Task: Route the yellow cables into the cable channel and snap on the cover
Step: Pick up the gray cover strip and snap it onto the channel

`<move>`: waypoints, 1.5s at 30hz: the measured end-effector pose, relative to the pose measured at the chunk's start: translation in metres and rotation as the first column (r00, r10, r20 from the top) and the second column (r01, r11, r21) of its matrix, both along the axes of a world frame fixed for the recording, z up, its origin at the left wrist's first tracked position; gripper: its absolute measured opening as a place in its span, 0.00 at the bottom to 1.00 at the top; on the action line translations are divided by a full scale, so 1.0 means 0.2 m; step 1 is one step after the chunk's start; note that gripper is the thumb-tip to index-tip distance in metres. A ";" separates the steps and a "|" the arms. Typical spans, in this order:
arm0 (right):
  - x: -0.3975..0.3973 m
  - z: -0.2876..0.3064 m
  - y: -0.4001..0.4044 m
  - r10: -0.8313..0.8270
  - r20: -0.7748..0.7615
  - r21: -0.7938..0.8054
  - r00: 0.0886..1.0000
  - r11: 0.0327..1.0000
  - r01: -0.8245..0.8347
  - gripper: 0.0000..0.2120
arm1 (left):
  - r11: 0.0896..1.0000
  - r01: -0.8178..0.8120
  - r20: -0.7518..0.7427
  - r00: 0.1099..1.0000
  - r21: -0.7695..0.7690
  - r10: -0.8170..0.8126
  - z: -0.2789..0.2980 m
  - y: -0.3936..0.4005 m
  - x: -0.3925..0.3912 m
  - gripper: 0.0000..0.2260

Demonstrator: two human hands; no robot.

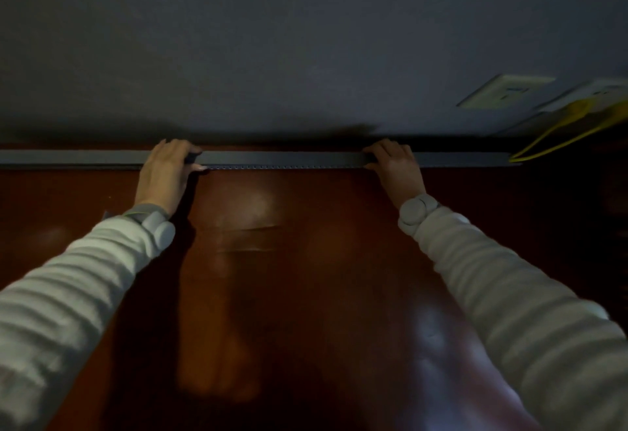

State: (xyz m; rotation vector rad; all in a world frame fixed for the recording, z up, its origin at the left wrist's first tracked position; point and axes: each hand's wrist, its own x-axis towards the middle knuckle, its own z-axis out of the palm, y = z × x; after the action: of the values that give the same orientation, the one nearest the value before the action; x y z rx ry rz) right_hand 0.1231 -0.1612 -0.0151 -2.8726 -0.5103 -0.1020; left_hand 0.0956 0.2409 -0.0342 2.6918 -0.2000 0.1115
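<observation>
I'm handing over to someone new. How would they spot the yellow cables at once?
Follow the long grey cable channel along the back edge of the reddish wooden table to its right end, past the right hand. There the yellow cables rise toward a white wall outlet, the only bright yellow thing here.

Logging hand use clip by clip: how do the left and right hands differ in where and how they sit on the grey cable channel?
The left hand grips the cable channel left of centre, its thumb hooked along the near edge; the right hand sits further right, nearer the end where the yellow cables come out. The left wrist angles up and rightward, the right wrist up and leftward. Both wrap fingers over the channel's top and wear a pale wristband.
</observation>
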 end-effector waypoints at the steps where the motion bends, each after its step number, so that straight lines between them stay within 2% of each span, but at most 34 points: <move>1: 0.00 0.00 0.00 0.002 0.008 0.000 1.000 1.000 -0.002 0.11 | 1.000 0.004 -0.005 1.000 0.004 -0.004 0.00 0.00 0.00 0.09; 7: 0.00 -0.02 -0.03 0.007 0.013 -0.003 1.000 1.000 -0.007 0.14 | 1.000 0.014 -0.025 1.000 0.021 -0.013 -0.01 0.00 0.01 0.10; 15: 0.02 -0.04 -0.11 -0.048 -0.010 0.021 0.999 0.999 0.048 0.12 | 0.998 0.054 -0.086 0.995 0.038 -0.051 0.05 -0.10 0.03 0.13; 23: 0.02 -0.05 -0.17 -0.030 0.029 0.000 0.999 1.000 0.030 0.12 | 0.982 0.062 -0.067 0.996 0.176 -0.051 0.09 -0.11 0.00 0.14; 34: 0.03 -0.11 -0.19 -0.046 0.147 0.003 0.988 0.999 0.046 0.12 | 0.984 0.014 -0.052 0.999 0.179 -0.005 0.07 -0.13 0.01 0.12; 45: 0.09 -0.14 -0.23 -0.093 0.130 -0.030 0.987 0.995 0.098 0.14 | 0.984 0.026 -0.022 1.000 0.176 -0.022 0.05 -0.19 0.10 0.13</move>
State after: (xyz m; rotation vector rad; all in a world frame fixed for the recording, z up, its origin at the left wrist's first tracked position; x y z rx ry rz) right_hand 0.1419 -0.2066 -0.0436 -2.9392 -0.4009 -0.2987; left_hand 0.1149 0.2034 -0.0242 2.8646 -0.2471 0.0627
